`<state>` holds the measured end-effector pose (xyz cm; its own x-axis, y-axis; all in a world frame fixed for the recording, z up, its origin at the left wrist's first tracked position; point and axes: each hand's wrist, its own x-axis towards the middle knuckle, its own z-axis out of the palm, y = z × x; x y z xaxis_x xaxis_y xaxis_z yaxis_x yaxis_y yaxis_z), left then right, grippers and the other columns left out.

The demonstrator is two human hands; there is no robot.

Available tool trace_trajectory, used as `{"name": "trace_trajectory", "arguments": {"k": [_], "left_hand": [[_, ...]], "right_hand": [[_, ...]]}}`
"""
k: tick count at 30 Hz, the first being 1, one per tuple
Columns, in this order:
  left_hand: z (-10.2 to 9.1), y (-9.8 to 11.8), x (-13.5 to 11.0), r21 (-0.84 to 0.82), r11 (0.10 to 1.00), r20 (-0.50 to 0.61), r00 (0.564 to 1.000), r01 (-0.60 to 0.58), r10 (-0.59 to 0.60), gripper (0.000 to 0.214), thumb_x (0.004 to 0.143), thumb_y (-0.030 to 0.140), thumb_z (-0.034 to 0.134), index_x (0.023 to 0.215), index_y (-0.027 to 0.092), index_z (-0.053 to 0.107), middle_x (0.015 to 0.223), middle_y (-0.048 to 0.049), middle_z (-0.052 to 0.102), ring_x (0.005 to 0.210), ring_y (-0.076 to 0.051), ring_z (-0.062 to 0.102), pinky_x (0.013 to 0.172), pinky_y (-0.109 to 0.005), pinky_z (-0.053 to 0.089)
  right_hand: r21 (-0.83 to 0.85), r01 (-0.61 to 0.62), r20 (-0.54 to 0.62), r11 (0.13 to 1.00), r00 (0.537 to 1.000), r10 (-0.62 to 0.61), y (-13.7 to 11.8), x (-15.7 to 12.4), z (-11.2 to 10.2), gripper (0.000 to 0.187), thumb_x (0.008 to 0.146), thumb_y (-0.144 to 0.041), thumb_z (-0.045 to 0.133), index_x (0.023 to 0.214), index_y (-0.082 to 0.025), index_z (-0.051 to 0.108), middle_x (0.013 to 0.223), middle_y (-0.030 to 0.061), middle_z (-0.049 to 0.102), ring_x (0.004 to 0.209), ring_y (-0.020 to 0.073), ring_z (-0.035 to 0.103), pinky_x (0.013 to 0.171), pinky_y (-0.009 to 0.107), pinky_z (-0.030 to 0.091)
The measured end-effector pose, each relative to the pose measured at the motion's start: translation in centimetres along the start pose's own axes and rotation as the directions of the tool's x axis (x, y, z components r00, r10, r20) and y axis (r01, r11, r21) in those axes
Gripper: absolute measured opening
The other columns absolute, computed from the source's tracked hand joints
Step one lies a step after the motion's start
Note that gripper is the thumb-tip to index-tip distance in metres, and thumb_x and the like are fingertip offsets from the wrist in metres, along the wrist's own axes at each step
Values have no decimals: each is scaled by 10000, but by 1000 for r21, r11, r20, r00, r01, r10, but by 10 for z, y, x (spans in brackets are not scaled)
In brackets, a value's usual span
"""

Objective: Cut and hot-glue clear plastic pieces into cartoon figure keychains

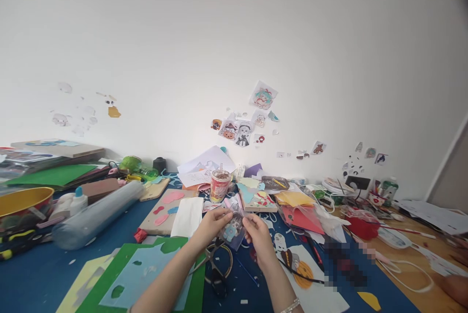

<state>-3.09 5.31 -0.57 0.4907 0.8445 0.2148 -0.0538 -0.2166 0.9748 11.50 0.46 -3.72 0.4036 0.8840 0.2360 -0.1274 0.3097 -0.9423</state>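
Between both hands, over the middle of the table, is a small clear plastic bag (237, 241) with a dark-haired cartoon figure in blue on it or in it. My left hand (214, 224) pinches its left side with thumb and fingers. Gripping the opposite edge is my right hand (259, 236), its fingers curled. Scissors (218, 276) with dark handles lie below the bag, partly covering a ring-shaped item. A thin blue stick (249, 272) rests beside them. Green sheets (93, 293) and a light blue cut sheet (135, 274) lie under my left forearm.
A drink cup with a straw (220, 186) stands behind my hands. Wooden boards (151, 223) with cut felt flank it. A clear plastic roll (98, 215) lies left. Red and yellow sheets (302, 218) lie right. Another person's hand (455, 288) shows at the right edge.
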Motion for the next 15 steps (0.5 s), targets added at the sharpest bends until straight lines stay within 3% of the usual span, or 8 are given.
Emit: {"name": "trace_trajectory", "arguments": {"k": [3, 6, 9, 11, 13, 15], "left_hand": [[9, 5, -6, -207, 975, -17, 996, 78, -84, 438, 627, 558, 674, 733, 135, 631, 518, 31, 536, 483, -101, 472, 486, -207, 363], [24, 9, -13, -413, 910, -4, 999, 28, -33, 417, 673, 513, 666, 839, 132, 631, 751, -39, 662, 723, -164, 601, 704, -265, 465], [31, 10, -17, -489, 872, -62, 996, 21, -59, 425, 688, 526, 647, 859, 138, 611, 797, -58, 679, 777, -192, 627, 744, -298, 484], [27, 11, -16, -455, 890, -86, 993, 29, -76, 435, 676, 540, 648, 844, 140, 610, 802, -61, 685, 786, -202, 633, 734, -302, 498], [20, 12, -14, -370, 928, -116, 990, 34, -83, 437, 655, 533, 669, 834, 137, 619, 798, -62, 688, 789, -206, 634, 710, -294, 511], [10, 15, -10, -322, 945, -172, 978, 54, -115, 431, 642, 511, 689, 849, 139, 620, 778, -60, 688, 756, -207, 638, 660, -294, 527]], "right_hand": [[117, -13, 2, 993, 1000, 13, -4, -3, 0, 400, 583, -517, 741, 726, -172, 598, 433, -63, 478, 372, 78, 395, 373, 187, 287], [246, -51, 28, 968, 999, 45, -5, -6, 6, 364, 598, -475, 752, 685, -187, 547, 494, -48, 530, 423, 87, 483, 421, 186, 362], [253, -85, 76, 964, 995, 68, -3, -8, 13, 386, 577, -487, 752, 659, -199, 509, 542, -43, 551, 453, 111, 546, 436, 201, 397], [158, -67, 90, 985, 995, 53, -1, -7, 13, 364, 600, -504, 718, 671, -199, 533, 557, -33, 558, 479, 133, 565, 443, 218, 407], [-43, 38, 80, 998, 996, -34, 0, -4, 6, 288, 665, -471, 659, 716, -196, 592, 606, -1, 596, 556, 166, 588, 489, 248, 432], [-341, 190, 80, 920, 982, -173, 1, -1, -3, 168, 717, -347, 600, 790, -200, 639, 714, 37, 650, 668, 203, 599, 586, 287, 455]]}}
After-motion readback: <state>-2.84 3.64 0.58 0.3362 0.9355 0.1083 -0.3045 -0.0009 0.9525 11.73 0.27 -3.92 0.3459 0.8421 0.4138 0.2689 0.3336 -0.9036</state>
